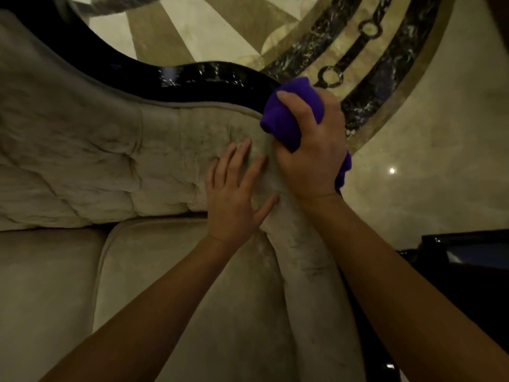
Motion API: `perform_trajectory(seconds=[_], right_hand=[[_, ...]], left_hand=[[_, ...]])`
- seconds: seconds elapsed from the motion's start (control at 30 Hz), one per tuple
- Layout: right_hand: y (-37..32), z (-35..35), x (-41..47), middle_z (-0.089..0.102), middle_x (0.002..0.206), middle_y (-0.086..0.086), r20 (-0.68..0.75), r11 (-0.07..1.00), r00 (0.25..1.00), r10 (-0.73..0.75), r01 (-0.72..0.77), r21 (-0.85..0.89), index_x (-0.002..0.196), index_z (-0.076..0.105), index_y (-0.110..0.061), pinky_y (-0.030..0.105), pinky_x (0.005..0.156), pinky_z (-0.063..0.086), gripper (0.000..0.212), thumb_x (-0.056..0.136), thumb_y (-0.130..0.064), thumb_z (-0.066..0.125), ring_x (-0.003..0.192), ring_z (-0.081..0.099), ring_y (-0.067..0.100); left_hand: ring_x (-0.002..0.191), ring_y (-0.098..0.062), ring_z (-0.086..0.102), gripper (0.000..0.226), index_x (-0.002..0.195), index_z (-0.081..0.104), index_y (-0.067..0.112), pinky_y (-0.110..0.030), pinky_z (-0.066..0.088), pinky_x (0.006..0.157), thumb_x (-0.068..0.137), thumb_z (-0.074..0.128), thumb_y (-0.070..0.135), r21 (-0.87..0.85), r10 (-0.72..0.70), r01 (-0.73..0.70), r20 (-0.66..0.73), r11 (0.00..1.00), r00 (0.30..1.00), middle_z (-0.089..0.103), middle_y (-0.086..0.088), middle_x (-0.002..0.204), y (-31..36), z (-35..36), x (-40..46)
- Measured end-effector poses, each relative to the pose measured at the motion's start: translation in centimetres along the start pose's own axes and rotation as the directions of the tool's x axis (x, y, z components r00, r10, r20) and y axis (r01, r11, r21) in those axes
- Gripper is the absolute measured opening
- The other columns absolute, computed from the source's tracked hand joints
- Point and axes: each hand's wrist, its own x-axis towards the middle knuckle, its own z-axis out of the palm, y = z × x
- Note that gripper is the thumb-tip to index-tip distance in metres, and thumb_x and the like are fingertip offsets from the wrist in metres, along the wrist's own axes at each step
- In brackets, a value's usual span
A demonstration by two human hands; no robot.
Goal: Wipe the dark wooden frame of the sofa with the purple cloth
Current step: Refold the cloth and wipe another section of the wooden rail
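The glossy dark wooden frame (198, 78) curves along the top of the beige sofa's tufted backrest (82, 150). My right hand (311, 150) is closed around the bunched purple cloth (289, 111) and presses it onto the frame where the frame bends down toward the armrest. A tail of the cloth hangs out behind my wrist. My left hand (237, 188) lies flat with fingers spread on the upholstery at the corner of backrest and padded armrest (311, 271). The frame under the cloth is hidden.
Beige seat cushions (179, 285) fill the lower left. Behind the sofa lies a polished marble floor (440, 133) with dark inlaid bands. A dark glossy piece of furniture (468, 249) stands at the right edge, close to the armrest.
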Motion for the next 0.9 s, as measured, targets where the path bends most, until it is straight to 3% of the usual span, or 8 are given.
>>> perform_trajectory(seconds=[0.13, 0.27, 0.4, 0.5, 0.57, 0.67, 0.8, 0.9], right_hand=[[-3.4, 1.3, 5.0, 0.060, 0.136, 0.015, 0.144, 0.992, 0.983, -0.112, 0.119, -0.038, 0.133, 0.067, -0.026, 0.047, 0.087, 0.054, 0.054, 0.079, -0.031, 0.071, 0.117, 0.060, 0.036], [-5.4, 2.2, 7.6, 0.060, 0.134, 0.013, 0.276, 0.976, 0.937, -0.216, 0.211, 0.047, 0.130, 0.067, -0.028, 0.045, 0.091, 0.052, 0.057, 0.074, -0.032, 0.069, 0.118, 0.060, 0.034], [-7.0, 2.8, 9.0, 0.058, 0.136, 0.010, 0.393, 0.970, 0.887, -0.242, 0.220, 0.101, 0.128, 0.063, -0.032, 0.048, 0.097, 0.051, 0.053, 0.077, -0.043, 0.073, 0.121, 0.057, 0.031], [-8.9, 3.9, 9.3, 0.060, 0.129, 0.002, 0.435, 0.976, 0.874, -0.215, 0.175, 0.129, 0.120, 0.065, -0.037, 0.043, 0.095, 0.047, 0.046, 0.084, -0.065, 0.063, 0.116, 0.056, 0.024], [-10.4, 4.9, 9.6, 0.063, 0.119, -0.004, 0.426, 0.984, 0.894, -0.142, 0.081, 0.158, 0.109, 0.071, -0.039, 0.042, 0.092, 0.046, 0.042, 0.089, -0.073, 0.055, 0.110, 0.056, 0.019], [-13.0, 6.7, 9.6, 0.068, 0.108, -0.004, 0.373, 0.986, 0.927, -0.039, -0.025, 0.165, 0.099, 0.077, -0.035, 0.044, 0.088, 0.050, 0.029, 0.095, -0.059, 0.062, 0.103, 0.062, 0.020], [-15.6, 8.7, 9.2, 0.071, 0.115, -0.001, 0.309, 0.941, 0.951, 0.008, -0.111, 0.318, 0.116, 0.072, -0.028, 0.043, 0.093, 0.051, 0.023, 0.094, -0.034, 0.068, 0.106, 0.064, 0.022], [-17.7, 9.8, 9.7, 0.072, 0.115, -0.005, 0.346, 0.759, 0.931, 0.118, -0.309, 0.573, 0.119, 0.070, -0.026, 0.030, 0.091, 0.052, 0.028, 0.093, -0.017, 0.067, 0.104, 0.065, 0.012]], left_hand=[[0.135, -0.038, 0.052, 0.035, 0.122, 0.073, 0.016, -0.056, 0.045, 0.103, 0.088, 0.073, 0.023, -0.093, 0.023, -0.025, -0.024, 0.995, 0.999, 0.061, -0.016, 0.143, -2.6, -4.6, 1.2], [0.133, -0.042, 0.054, 0.030, 0.117, 0.074, 0.007, -0.054, 0.044, 0.108, 0.088, 0.072, 0.012, -0.062, 0.042, -0.051, -0.130, 0.997, 0.991, 0.061, -0.023, 0.138, -5.4, -12.0, 2.5], [0.142, -0.045, 0.043, 0.035, 0.125, 0.070, 0.009, -0.048, 0.035, 0.119, 0.091, 0.071, 0.018, 0.111, 0.107, -0.080, -0.263, 0.991, 0.959, 0.054, -0.025, 0.145, -8.4, -19.8, 5.5], [0.148, -0.051, 0.031, 0.045, 0.138, 0.063, 0.014, -0.067, 0.030, 0.118, 0.096, 0.069, 0.030, 0.266, 0.151, -0.072, -0.292, 0.961, 0.944, 0.045, -0.025, 0.154, -10.7, -23.2, 8.9], [0.148, -0.051, 0.031, 0.052, 0.144, 0.058, 0.016, -0.070, 0.025, 0.120, 0.097, 0.067, 0.038, 0.348, 0.153, -0.045, -0.289, 0.936, 0.945, 0.043, -0.023, 0.157, -12.3, -24.1, 10.6], [0.147, -0.036, 0.038, 0.057, 0.146, 0.057, 0.016, -0.063, 0.028, 0.120, 0.093, 0.065, 0.038, 0.421, 0.129, -0.012, -0.252, 0.907, 0.959, 0.053, -0.018, 0.152, -14.9, -24.2, 12.5], [0.131, -0.030, 0.039, 0.056, 0.138, 0.059, 0.015, -0.054, 0.036, 0.111, 0.085, 0.061, 0.034, 0.447, 0.191, -0.055, -0.265, 0.893, 0.945, 0.062, -0.020, 0.138, -17.9, -23.7, 14.8], [0.132, -0.031, 0.040, 0.058, 0.140, 0.052, 0.017, -0.054, 0.035, 0.111, 0.085, 0.055, 0.035, 0.474, 0.232, -0.081, -0.269, 0.877, 0.935, 0.061, -0.019, 0.138, -18.8, -22.9, 15.2]])
